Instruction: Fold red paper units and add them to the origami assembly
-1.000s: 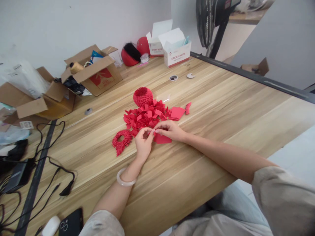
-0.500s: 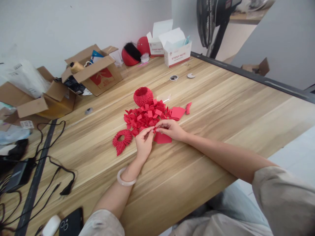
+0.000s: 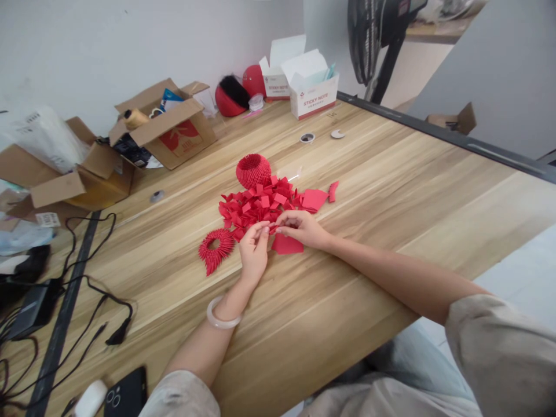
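Note:
Between the fingertips of both hands is a small red paper piece [image 3: 273, 229]. My left hand [image 3: 254, 246] pinches it from the left, and my right hand [image 3: 303, 229] pinches it from the right. Just beyond them lies a heap of folded red paper pieces [image 3: 256, 205], with a round red paper bowl shape [image 3: 253, 171] behind it. A red ring of folded pieces with a pointed tail [image 3: 216, 250] rests left of my left hand. Flat red paper [image 3: 287, 244] lies partly under my right hand, and more red sheets [image 3: 313, 200] lie beyond it.
Open cardboard boxes [image 3: 174, 130] stand at the back left, and white sticky note boxes [image 3: 313, 92] at the back. Black cables [image 3: 117, 307] run along the left side. A phone [image 3: 125, 394] and a white case [image 3: 91, 398] are at the near left edge.
The fingers of my left hand have shifted slightly around the small red piece. My right hand has barely moved, and the other objects are unchanged.

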Motion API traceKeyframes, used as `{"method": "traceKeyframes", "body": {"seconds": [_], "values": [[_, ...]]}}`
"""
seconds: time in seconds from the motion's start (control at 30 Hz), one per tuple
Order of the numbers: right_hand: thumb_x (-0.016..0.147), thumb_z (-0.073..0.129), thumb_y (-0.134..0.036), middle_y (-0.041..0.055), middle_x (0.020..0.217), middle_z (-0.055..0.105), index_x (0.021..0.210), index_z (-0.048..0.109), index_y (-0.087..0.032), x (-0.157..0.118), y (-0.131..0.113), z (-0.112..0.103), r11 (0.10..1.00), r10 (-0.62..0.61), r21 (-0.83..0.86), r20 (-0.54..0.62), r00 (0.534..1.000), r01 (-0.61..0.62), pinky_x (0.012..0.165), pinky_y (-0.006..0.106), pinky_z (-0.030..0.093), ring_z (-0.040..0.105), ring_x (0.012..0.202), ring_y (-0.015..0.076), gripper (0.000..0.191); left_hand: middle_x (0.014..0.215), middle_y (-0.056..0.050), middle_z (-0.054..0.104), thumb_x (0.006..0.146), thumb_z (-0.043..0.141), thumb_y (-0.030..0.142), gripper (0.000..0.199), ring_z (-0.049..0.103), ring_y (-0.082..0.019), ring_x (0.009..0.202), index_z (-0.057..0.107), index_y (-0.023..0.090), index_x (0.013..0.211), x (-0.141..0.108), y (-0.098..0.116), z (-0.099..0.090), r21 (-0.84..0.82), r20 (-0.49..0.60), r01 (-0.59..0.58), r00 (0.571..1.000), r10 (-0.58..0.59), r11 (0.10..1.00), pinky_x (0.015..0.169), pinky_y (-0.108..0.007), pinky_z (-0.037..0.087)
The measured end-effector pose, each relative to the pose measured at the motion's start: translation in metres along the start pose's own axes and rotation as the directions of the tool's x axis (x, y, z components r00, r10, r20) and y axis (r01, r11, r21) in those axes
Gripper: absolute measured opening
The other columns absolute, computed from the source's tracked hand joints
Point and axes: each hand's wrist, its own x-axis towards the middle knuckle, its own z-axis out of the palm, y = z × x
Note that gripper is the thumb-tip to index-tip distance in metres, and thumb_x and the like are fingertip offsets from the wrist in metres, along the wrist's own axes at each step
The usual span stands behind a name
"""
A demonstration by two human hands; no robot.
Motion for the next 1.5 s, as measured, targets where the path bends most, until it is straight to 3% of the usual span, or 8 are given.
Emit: {"method": "traceKeyframes", "body": {"seconds": [0.27, 0.67, 0.9, 1.27, 1.5], "values": [[0.073, 0.063, -0.041, -0.0028, 0.059, 0.049, 0.079, 0.056, -0.015, -0.0001, 0.0001, 0.0002, 1.000, -0.024, -0.018, -0.004, 1.000, 0.024, 0.048, 0.021, 0.034, 0.039, 0.050, 0.0069, 0.027, 0.087, -0.008, 0.070, 0.078, 0.060, 0.032, 0.022, 0.065, -0.015, 0.078, 0.066, 0.014, 0.089, 0.0004, -0.0008, -0.0017, 0.051, -0.001, 0.020, 1.000, -0.020, 0.998, 0.072, -0.026, 0.052], [0.072, 0.065, -0.039, -0.0027, 0.061, 0.050, 0.077, 0.054, -0.015, -0.0010, 0.0000, -0.0001, 1.000, -0.008, -0.021, -0.004, 1.000, 0.008, 0.049, 0.021, 0.034, 0.042, 0.052, 0.0076, 0.027, 0.104, -0.010, 0.068, 0.086, 0.050, 0.037, 0.030, 0.062, -0.019, 0.101, 0.063, 0.015, 0.101, -0.0002, -0.0011, -0.0019, 0.068, 0.050, -0.055, 0.997, 0.052, 0.996, 0.092, -0.033, 0.048], [0.072, 0.064, -0.036, -0.0024, 0.063, 0.051, 0.077, 0.054, -0.015, -0.0006, 0.0020, -0.0002, 1.000, -0.013, -0.024, 0.000, 1.000, 0.013, 0.050, 0.021, 0.034, 0.042, 0.052, 0.0074, 0.024, 0.103, -0.012, 0.069, 0.075, 0.065, 0.035, 0.034, 0.065, -0.020, 0.097, 0.061, 0.014, 0.101, -0.0018, 0.0003, 0.0010, -0.011, 0.034, -0.004, 0.999, 0.005, 1.000, 0.084, -0.031, 0.053], [0.072, 0.063, -0.030, -0.0034, 0.061, 0.050, 0.078, 0.053, -0.015, -0.0005, 0.0046, 0.0000, 1.000, -0.008, -0.011, 0.005, 1.000, 0.008, 0.049, 0.020, 0.034, 0.042, 0.052, 0.0069, 0.019, 0.097, -0.010, 0.071, 0.074, 0.065, 0.030, 0.027, 0.067, -0.018, 0.092, 0.065, 0.013, 0.095, -0.0013, -0.0021, 0.0003, 0.028, 0.051, -0.011, 0.999, 0.010, 1.000, 0.083, -0.029, 0.053], [0.071, 0.065, -0.035, -0.0037, 0.060, 0.049, 0.076, 0.053, -0.015, -0.0009, 0.0031, -0.0001, 0.999, 0.003, -0.033, 0.005, 1.000, -0.003, 0.049, 0.020, 0.034, 0.042, 0.052, 0.0072, 0.024, 0.090, -0.009, 0.072, 0.077, 0.062, 0.029, 0.022, 0.068, -0.016, 0.082, 0.067, 0.013, 0.092, -0.0018, -0.0008, -0.0010, 0.075, 0.068, -0.039, 0.997, 0.034, 0.996, 0.077, -0.026, 0.053]]}}
